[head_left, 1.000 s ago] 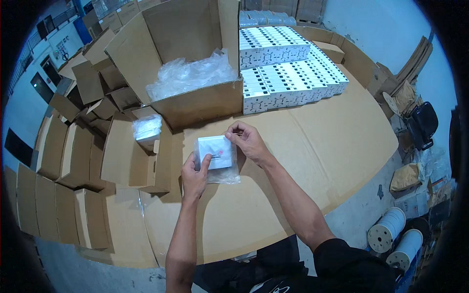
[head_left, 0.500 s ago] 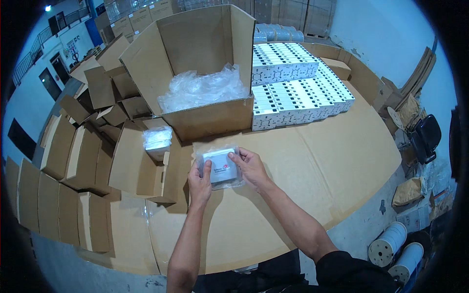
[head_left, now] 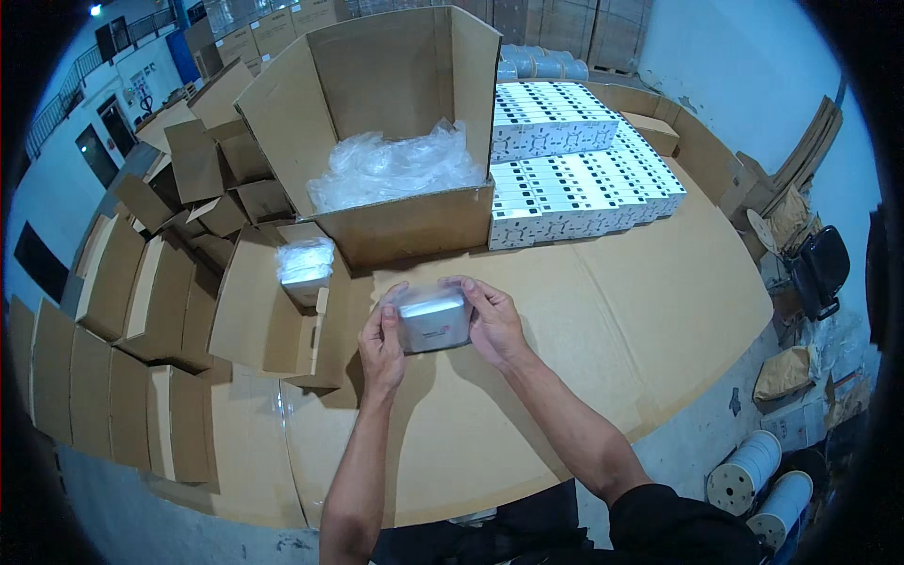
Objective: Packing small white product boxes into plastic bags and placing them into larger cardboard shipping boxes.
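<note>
Between my two hands is a flat white box (head_left: 435, 323) in a clear plastic bag, held above the cardboard-covered table. My left hand (head_left: 381, 347) grips its left side, thumb on the front. On its right side my right hand (head_left: 493, 325) has hold of the bag near the upper corner. Left of my left hand stands an open small carton (head_left: 299, 353) with several plastic-wrapped white boxes (head_left: 306, 270) at its far end. Behind my hands is a large open carton (head_left: 405, 231) with crumpled clear plastic bags (head_left: 395, 169) inside.
Stacked white patterned boxes (head_left: 556, 212) fill the back right of the table (head_left: 603, 339). Open brown cartons (head_left: 99, 395) line the left side, with more piled behind. Cable spools (head_left: 744, 471) and a black chair (head_left: 817, 268) are on the floor at right.
The wrapped white box has tilted, so its top edge now shows and its printed face looks foreshortened. Both hands have turned with it and keep their hold.
</note>
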### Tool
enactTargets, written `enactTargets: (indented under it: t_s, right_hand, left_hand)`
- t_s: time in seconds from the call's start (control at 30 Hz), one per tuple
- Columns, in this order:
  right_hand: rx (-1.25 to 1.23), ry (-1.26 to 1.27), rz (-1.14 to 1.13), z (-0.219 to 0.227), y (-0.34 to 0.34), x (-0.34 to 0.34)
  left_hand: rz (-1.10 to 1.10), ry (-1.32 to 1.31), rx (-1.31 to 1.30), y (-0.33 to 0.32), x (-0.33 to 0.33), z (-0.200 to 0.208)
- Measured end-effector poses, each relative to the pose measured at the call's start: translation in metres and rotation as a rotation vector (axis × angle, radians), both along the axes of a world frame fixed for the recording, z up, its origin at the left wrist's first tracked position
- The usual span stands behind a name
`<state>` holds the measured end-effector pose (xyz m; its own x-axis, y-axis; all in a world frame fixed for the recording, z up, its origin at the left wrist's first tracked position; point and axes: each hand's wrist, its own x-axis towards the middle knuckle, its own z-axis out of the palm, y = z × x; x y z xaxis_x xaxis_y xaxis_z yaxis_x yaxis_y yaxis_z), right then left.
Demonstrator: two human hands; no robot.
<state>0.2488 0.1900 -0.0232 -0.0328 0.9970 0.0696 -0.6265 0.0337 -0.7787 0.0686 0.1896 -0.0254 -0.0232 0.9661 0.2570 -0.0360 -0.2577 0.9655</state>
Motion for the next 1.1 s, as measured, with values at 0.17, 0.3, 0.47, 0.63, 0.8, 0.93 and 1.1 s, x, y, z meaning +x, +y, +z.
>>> enactTargets:
  t_s: [0.17, 0.3, 0.47, 0.63, 0.8, 0.93, 1.1]
  right_hand:
    - [0.053, -0.012, -0.016, 0.007, -0.002, 0.001]
    - [0.062, -0.110, -0.027, 0.005, 0.001, 0.004]
    - [0.063, -0.325, 0.013, 0.012, -0.003, 0.007]
    - [0.069, -0.606, 0.063, 0.009, 0.003, 0.021]
    - [0.144, -0.547, 0.042, 0.022, -0.002, 0.018]
    - [0.271, -0.494, -0.022, 0.014, 0.004, 0.018]
    - [0.188, -0.475, -0.041, 0.003, 0.006, 0.016]
  left_hand:
    - [-0.009, 0.014, 0.071, 0.000, -0.004, 0.002]
    - [-0.048, -0.172, 0.031, -0.003, 0.013, 0.001]
    - [-0.106, -0.073, -0.098, 0.000, 0.002, -0.004]
    - [-0.108, -0.056, -0.163, 0.002, -0.005, -0.005]
    - [-0.093, -0.099, -0.011, 0.003, -0.007, -0.001]
    - [-0.048, -0.120, -0.038, 0.005, -0.007, -0.005]
    - [-0.015, -0.153, -0.107, 0.006, 0.001, -0.004]
